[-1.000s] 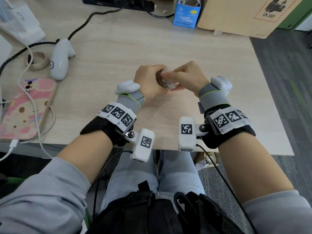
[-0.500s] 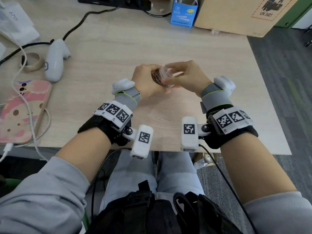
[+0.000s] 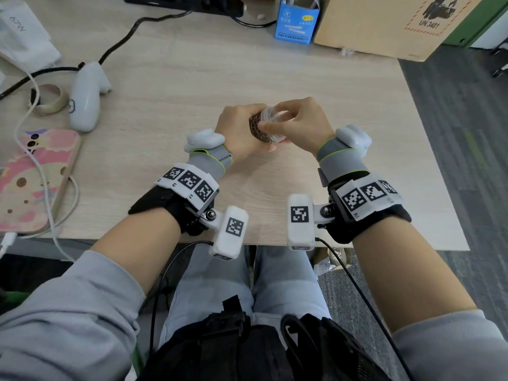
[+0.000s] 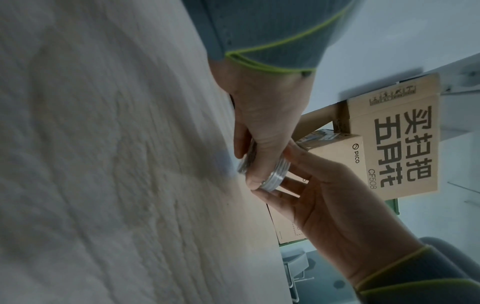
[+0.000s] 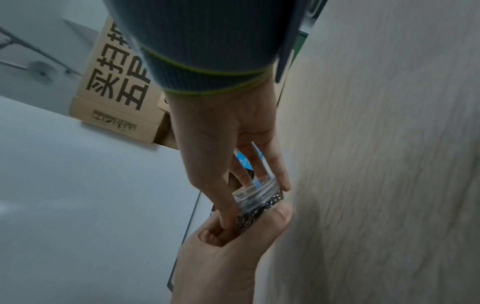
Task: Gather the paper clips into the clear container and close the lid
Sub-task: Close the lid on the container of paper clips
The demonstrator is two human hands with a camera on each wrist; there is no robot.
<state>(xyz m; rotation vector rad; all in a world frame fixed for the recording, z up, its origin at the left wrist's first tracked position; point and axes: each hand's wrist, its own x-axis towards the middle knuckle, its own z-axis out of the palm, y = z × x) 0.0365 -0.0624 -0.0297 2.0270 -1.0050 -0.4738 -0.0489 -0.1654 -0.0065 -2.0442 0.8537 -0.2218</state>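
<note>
A small clear round container (image 3: pixel 257 132) packed with metal paper clips is held just above the middle of the desk, tilted on its side. My left hand (image 3: pixel 239 127) grips its body from the left. My right hand (image 3: pixel 299 123) pinches the clear lid (image 3: pixel 272 116) at the container's mouth with thumb and fingers. In the right wrist view the lid (image 5: pixel 255 188) sits on top of the clip-filled container (image 5: pixel 257 210), right fingers round its rim. The left wrist view shows the ribbed lid (image 4: pixel 276 174) between both hands. No loose clips show on the desk.
A white controller (image 3: pixel 88 97), a tape roll (image 3: pixel 50 99) and a phone in a pink case (image 3: pixel 30 177) with a white cable lie at the left. A blue carton (image 3: pixel 297 22) and a cardboard box (image 3: pixel 384 23) stand at the back. The desk's right edge (image 3: pixel 428 149) is near.
My right fingers have shifted round the lid and opened into an arch over it. Both hands keep hold and stay in nearly the same spot above the desk.
</note>
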